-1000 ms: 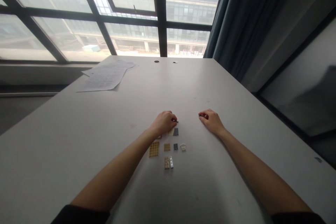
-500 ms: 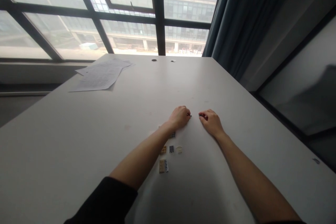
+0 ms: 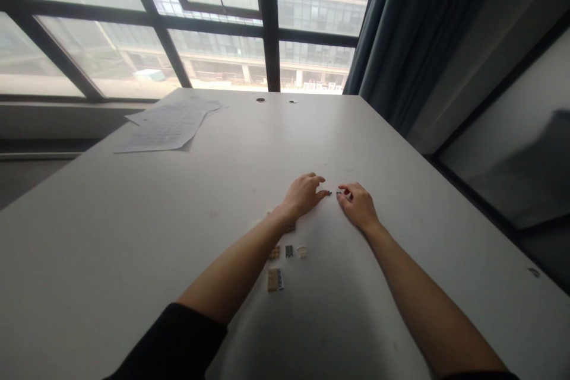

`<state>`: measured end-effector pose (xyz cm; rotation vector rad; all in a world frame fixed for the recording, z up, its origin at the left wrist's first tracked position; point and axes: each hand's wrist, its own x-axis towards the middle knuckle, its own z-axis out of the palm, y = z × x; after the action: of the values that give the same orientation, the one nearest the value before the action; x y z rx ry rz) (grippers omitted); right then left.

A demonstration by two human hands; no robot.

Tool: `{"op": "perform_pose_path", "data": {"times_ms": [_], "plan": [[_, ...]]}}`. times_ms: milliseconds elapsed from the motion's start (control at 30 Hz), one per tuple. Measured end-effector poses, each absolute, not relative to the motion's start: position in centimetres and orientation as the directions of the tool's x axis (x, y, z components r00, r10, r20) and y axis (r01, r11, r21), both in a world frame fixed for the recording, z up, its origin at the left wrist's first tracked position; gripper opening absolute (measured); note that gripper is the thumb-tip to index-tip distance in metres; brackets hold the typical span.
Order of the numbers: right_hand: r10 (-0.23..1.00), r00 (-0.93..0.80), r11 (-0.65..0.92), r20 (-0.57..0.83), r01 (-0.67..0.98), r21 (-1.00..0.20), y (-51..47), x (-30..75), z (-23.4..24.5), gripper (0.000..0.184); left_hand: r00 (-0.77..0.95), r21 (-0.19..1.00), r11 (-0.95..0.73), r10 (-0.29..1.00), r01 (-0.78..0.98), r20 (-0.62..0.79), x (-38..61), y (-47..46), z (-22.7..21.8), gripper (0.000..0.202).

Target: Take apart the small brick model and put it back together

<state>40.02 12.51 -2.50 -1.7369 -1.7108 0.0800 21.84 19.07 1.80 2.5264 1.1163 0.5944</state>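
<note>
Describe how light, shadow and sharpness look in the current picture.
In the head view, the window is bright and hazy; in the same head view, the curtain and the near part of the tabletop look dark; also in the head view, the tiny dark piece by the left hand is too small and soft to identify.

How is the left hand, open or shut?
Open: the left hand shows a gap between its fingers and thumb, with a tiny dark piece by the thumb's tip.

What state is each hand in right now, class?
Left hand: open, a small dark piece at its thumb tip.
Right hand: fingers curled, another dark piece by its thumb; grip cannot be told.
</note>
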Motion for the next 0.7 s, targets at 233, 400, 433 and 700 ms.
{"op": "perform_pose_path", "data": {"times_ms": [233,400,433,700], "plan": [[0.887,0.069,0.192,0.456,0.844,-0.501,11.6,38.5,-1.6,0.021,0.565,0.483,-0.625,0.774,0.613,0.285,11.6,18.0,3.5,0.023],[0.916,-0.285,0.399,0.283,0.726,-0.561,10.5,34.4,-0.3,0.033,0.649,0.386,-0.686,0.721,0.617,0.243,7.4,15.8,2.5,0.021],[0.912,-0.324,0.409,0.25,0.713,-0.57,10.4,33.5,0.0,0.036,0.663,0.36,-0.697,0.711,0.621,0.233,7.3,15.4,2.4,0.02],[0.926,-0.35,0.367,0.14,0.756,-0.543,10.4,31.1,0.4,0.037,0.711,0.222,-0.716,0.694,0.662,0.116,9.2,14.2,2.5,0.019]]}}
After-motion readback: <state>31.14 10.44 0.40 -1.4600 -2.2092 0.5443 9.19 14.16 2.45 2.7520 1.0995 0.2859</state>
